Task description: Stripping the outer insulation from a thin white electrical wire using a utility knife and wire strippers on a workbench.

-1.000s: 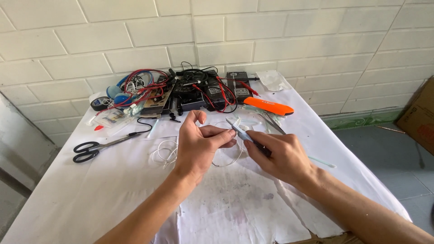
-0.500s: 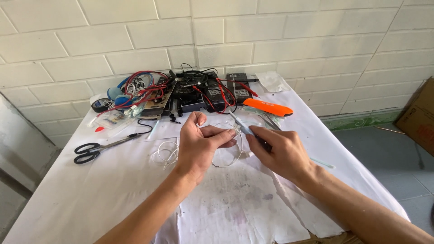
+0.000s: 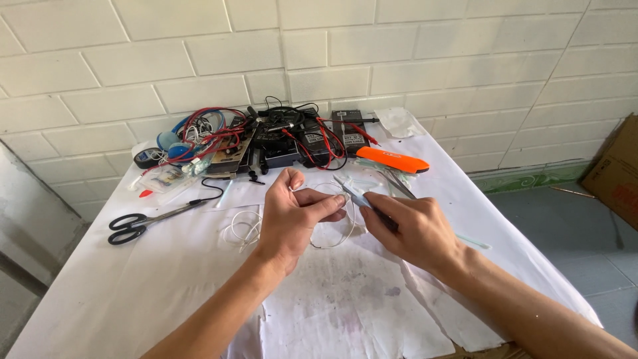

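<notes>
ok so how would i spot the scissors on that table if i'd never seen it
Start at the white-covered table against the white brick wall. Go to its left side, away from the tangle of wires and electronics at the back. The scissors lie flat there, alone on bare cloth, with black loop handles, well left of the left hand.

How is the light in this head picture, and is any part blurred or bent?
Head view: soft, even daylight; faint shadows under the left hand and right hand; no glare on the white table cover; the thin white wire stays sharp; brick wall lines bow slightly at the edges.
</notes>
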